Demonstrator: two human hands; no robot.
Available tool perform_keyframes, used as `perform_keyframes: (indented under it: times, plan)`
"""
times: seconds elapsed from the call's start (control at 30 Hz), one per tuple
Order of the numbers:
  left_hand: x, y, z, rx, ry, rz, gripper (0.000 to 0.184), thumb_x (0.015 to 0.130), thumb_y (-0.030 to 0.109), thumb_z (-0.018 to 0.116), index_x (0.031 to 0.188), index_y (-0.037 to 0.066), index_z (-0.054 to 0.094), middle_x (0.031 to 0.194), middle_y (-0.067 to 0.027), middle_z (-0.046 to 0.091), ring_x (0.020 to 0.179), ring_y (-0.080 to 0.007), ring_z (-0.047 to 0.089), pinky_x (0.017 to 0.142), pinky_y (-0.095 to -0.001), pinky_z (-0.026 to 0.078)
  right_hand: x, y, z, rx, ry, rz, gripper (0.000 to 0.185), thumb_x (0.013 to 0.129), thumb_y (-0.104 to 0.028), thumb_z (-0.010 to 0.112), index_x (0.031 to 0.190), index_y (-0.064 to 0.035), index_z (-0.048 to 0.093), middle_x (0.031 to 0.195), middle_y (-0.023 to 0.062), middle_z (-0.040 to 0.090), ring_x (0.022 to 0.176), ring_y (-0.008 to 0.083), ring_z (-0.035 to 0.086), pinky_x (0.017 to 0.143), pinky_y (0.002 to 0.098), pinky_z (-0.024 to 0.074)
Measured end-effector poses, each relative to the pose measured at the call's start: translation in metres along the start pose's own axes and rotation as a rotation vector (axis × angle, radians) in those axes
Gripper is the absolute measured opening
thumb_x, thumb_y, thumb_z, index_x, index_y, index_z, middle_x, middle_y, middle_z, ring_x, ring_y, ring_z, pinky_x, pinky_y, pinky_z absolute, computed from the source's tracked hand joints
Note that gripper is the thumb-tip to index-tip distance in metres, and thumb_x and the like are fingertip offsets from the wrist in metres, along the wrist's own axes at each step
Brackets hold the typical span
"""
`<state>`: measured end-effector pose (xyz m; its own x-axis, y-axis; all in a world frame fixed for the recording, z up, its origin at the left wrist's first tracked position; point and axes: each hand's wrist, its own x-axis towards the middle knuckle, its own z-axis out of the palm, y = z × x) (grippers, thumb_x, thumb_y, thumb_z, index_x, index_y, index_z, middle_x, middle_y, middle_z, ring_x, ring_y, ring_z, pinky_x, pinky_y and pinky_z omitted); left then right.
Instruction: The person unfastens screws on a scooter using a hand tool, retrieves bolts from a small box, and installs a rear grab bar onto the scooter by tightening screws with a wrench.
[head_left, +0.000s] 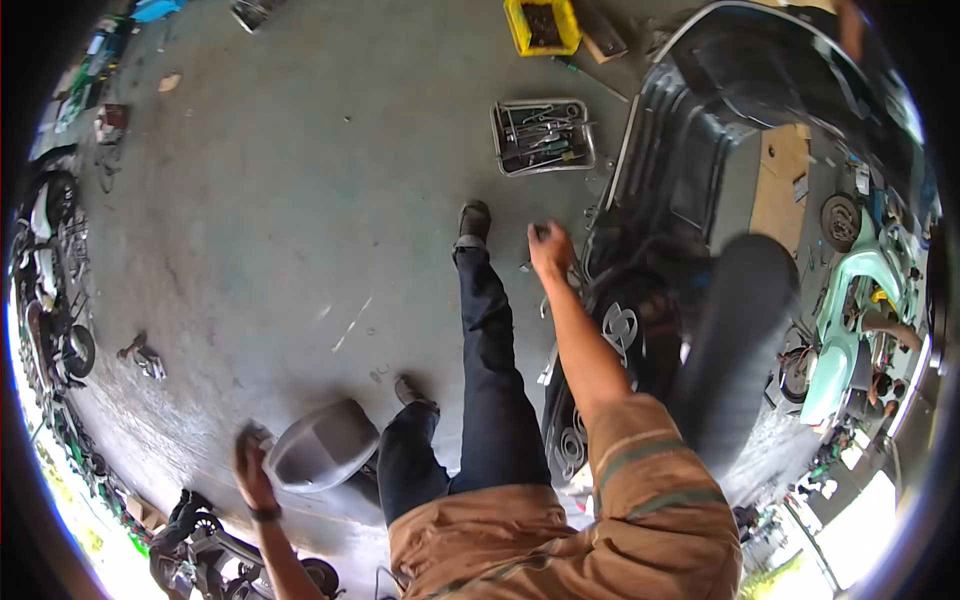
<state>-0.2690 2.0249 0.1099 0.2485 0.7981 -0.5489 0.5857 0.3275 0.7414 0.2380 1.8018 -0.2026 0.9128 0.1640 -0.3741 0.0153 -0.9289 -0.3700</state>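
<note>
Right grip (548,250), curled, contents unclear, hangs nearer the tool tray (550,171) than the blurred, unreadable left grip (252,470), in an apparent stride calling for careful footing.

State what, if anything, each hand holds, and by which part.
It cannot be told: the right hand may grip something small and dark, its part unclear; the left hand is blurred.

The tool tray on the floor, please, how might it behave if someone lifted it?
The tool tray is probably heavy for its size, being loaded with metallic tools. Its shiny rim suggests stiffness. The tools look loose and may slide if tilted.
</note>
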Motion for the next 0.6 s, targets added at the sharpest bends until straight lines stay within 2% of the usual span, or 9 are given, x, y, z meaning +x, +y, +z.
perform_keyframes:
  times: [0.07,0.1,0.13,0.2,0.23,0.3,0.43,0.53,0.6]
  plan:
    - [0.017,-0.064,0.038,0.414,-0.169,-0.082,0.030,0.093,0.016,0.052,0.120,0.002,0.056,0.104,-0.0140,0.064,0.093,-0.0268,0.061,0.080,-0.0356,0.047,0.117,-0.015,0.066,-0.089,-0.059,0.097,0.030,0.080,-0.041,0.067,0.097,-0.0162,0.068,0.094,0.0118,0.069,0.091,0.0337,0.065,0.076,0.0424,0.0523]
    - [0.024,-0.051,0.076,0.804,-0.303,-0.217,0.031,0.088,0.014,0.059,0.118,0.004,0.057,0.103,-0.0169,0.065,0.094,-0.0300,0.062,0.080,-0.0369,0.048,0.170,-0.015,0.101,-0.112,-0.077,0.148,0.032,0.080,-0.044,0.066,0.098,-0.0173,0.068,0.097,0.0122,0.069,0.094,0.0338,0.064,0.078,0.0437,0.0520]
    - [0.007,-0.122,0.078,0.678,-0.259,-0.203,0.032,0.085,0.013,0.062,0.117,0.006,0.059,0.105,-0.0169,0.065,0.098,-0.0304,0.063,0.081,-0.0376,0.049,0.221,-0.021,0.130,-0.134,-0.081,0.184,0.034,0.080,-0.045,0.066,0.100,-0.0185,0.068,0.100,0.0124,0.068,0.097,0.0337,0.064,0.080,0.0445,0.0513]
    - [-0.009,-0.146,0.106,0.674,-0.345,-0.537,0.035,0.084,0.016,0.063,0.117,0.004,0.058,0.106,-0.0171,0.066,0.099,-0.0334,0.063,0.084,-0.0418,0.048,0.304,-0.030,0.170,-0.162,-0.050,0.231,0.036,0.081,-0.046,0.064,0.103,-0.0179,0.067,0.104,0.0124,0.067,0.100,0.0331,0.063,0.084,0.0455,0.0507]
    - [-0.023,-0.140,0.124,0.185,-0.251,-1.089,0.055,0.088,0.039,0.062,0.135,0.016,0.044,0.124,-0.0085,0.053,0.103,-0.0280,0.055,0.081,-0.0545,0.046,0.341,-0.033,0.188,-0.170,-0.011,0.233,0.037,0.082,-0.045,0.063,0.104,-0.0162,0.067,0.105,0.0121,0.067,0.101,0.0325,0.063,0.085,0.0456,0.0509]
    - [-0.038,-0.136,0.143,-0.022,-0.103,-1.430,0.054,0.088,0.038,0.062,0.135,0.016,0.044,0.123,-0.0084,0.053,0.103,-0.0280,0.056,0.080,-0.0535,0.047,0.394,-0.038,0.212,-0.232,-0.053,0.286,0.048,0.080,-0.055,0.063,0.112,-0.0193,0.065,0.110,0.0106,0.066,0.108,0.0321,0.060,0.088,0.0459,0.0488]
    - [-0.036,-0.121,0.151,-0.067,0.009,-1.569,0.053,0.088,0.037,0.062,0.134,0.017,0.045,0.122,-0.0080,0.053,0.103,-0.0279,0.056,0.079,-0.0515,0.047,0.443,-0.046,0.243,-0.396,-0.169,0.365,0.056,0.079,-0.057,0.064,0.105,-0.0081,0.065,0.111,0.0142,0.065,0.104,0.0313,0.063,0.086,0.0446,0.0509]
    - [-0.037,-0.115,0.150,-0.097,0.052,-1.603,0.052,0.088,0.036,0.062,0.133,0.017,0.046,0.121,-0.0078,0.054,0.102,-0.0278,0.056,0.078,-0.0500,0.048,0.454,-0.034,0.254,-0.340,-0.136,0.348,0.053,0.081,-0.052,0.065,0.103,-0.0033,0.066,0.107,0.0168,0.066,0.101,0.0339,0.064,0.086,0.0460,0.0510]
    - [-0.041,-0.112,0.145,-0.120,0.067,-1.603,0.051,0.088,0.036,0.062,0.133,0.018,0.046,0.121,-0.0076,0.054,0.102,-0.0277,0.057,0.078,-0.0490,0.048,0.458,-0.015,0.266,-0.138,-0.125,0.479,0.051,0.083,-0.045,0.063,0.102,0.0028,0.065,0.106,0.0209,0.065,0.100,0.0359,0.063,0.086,0.0445,0.0513]
